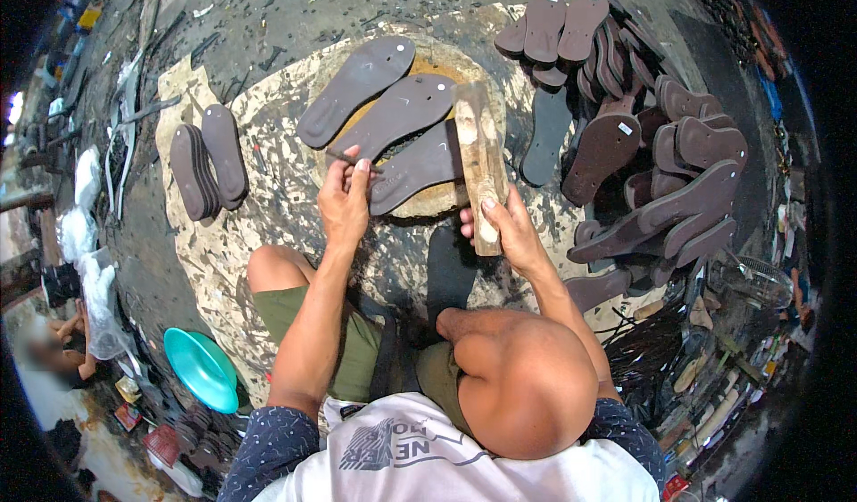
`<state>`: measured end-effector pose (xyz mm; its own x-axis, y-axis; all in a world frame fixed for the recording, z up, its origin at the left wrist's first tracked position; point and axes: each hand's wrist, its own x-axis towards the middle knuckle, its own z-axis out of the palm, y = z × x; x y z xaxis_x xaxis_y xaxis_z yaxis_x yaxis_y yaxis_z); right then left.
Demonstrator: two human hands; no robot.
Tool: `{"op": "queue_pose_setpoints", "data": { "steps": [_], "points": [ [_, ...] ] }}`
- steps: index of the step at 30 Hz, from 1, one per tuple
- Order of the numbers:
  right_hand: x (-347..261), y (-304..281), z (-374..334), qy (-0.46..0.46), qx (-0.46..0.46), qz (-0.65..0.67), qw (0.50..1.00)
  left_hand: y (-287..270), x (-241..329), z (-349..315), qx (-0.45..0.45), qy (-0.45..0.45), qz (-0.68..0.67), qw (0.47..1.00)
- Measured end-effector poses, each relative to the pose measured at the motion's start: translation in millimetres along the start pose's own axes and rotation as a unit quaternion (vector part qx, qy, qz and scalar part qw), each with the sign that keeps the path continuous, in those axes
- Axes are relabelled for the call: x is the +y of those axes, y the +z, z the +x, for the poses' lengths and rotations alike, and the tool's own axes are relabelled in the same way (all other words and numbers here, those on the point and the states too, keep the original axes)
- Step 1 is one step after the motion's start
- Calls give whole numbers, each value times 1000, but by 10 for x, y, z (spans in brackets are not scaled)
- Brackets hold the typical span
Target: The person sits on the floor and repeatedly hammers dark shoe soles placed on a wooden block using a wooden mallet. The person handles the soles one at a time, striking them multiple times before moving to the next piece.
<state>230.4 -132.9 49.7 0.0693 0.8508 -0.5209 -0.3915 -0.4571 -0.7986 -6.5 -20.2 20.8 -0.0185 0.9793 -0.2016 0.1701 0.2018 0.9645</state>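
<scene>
My left hand [344,203] pinches a slim, dark rod-like tool [340,156], probably a punch, at the near end of the brown sandal soles. In my right hand [513,232] is a worn wooden block [478,149], gripped at its near end and pointing away from me, with pale worn patches. Its side overlaps the nearest sole [424,167]. Beyond that lie a middle sole [397,114] and a far sole [357,91], all three slanting across a round wooden work block [439,57]. The rod's tip sits close to the nearest sole; whether they touch is unclear.
A small stack of soles [193,172] and a single sole [225,156] lie left on a stained sheet [268,225]. Piled brown soles [705,154] fill the right side. A turquoise basin [201,370] stands lower left, near another person [71,346]. Black strips [647,346] lie lower right.
</scene>
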Motion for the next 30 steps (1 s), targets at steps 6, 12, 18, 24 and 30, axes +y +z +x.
{"op": "queue_pose_setpoints", "data": {
  "steps": [6, 12, 18, 24, 30],
  "points": [
    [338, -209, 100, 15, -4, -149, 989, 80, -171, 274, -48, 17, 78, 996],
    [110, -136, 53, 78, -6, -79, 994, 124, -105, 231, -44, 9, 91, 995],
    [-1094, 244, -13, -56, -56, -110, 991, 139, -160, 210, -29, 93, 176, 980],
    [-1368, 458, -193, -446, -138, 19, 884, 207, -115, 177, -32, 206, 194, 959],
    [-105, 241, -29, -32, -151, -182, 971, 133, -298, 183, -42, 288, 261, 920]
  ]
}}
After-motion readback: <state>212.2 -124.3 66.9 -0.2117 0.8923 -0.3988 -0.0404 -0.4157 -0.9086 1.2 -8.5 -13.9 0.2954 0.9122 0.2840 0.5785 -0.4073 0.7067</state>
